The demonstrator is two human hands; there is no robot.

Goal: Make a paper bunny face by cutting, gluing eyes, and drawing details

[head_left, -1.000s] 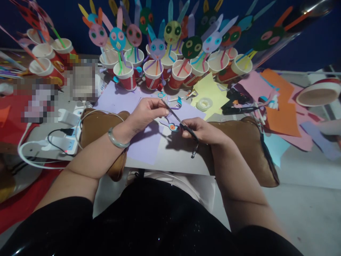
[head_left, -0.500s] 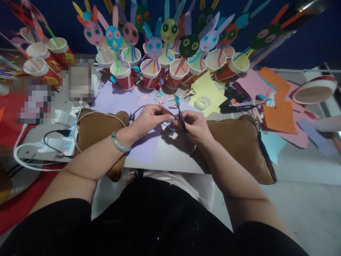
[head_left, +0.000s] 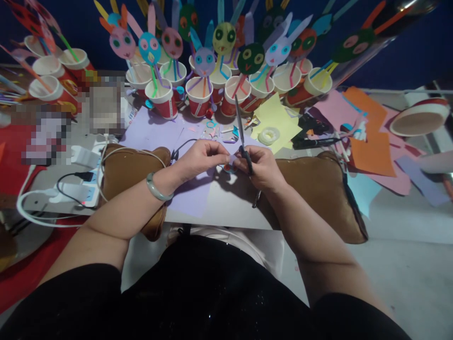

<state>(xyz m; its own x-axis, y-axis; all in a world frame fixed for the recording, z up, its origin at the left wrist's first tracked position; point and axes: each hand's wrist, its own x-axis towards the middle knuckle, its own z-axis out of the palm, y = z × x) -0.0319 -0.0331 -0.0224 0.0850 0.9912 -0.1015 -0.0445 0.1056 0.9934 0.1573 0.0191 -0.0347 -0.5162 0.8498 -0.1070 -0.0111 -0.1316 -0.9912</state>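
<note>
My right hand (head_left: 260,166) is closed around black-handled scissors (head_left: 240,125), whose blades point away from me toward the cups. Its fingertips meet those of my left hand (head_left: 203,158) over the table. Between the two sets of fingertips is a small purple piece of paper (head_left: 232,159), pinched by my left hand and partly hidden. Just below the fingertips lies a small round blue-and-orange piece (head_left: 229,168). Purple paper sheets (head_left: 191,196) are spread under and beside my left hand. Small cut scraps (head_left: 231,133) lie on the table beyond both hands.
Paper cups (head_left: 200,97) with paper rabbit heads on straws stand along the back. Brown cushions (head_left: 314,198) lie under both forearms. A tape roll (head_left: 268,136) sits on yellow paper (head_left: 278,118). Coloured sheets (head_left: 371,153) pile up at right; a power strip (head_left: 92,184) with cables is at left.
The scissors have turned in my right hand, so the blades now point more straight ahead and farther right. My left hand stays nearly in place, fingertips still against the small purple paper.
</note>
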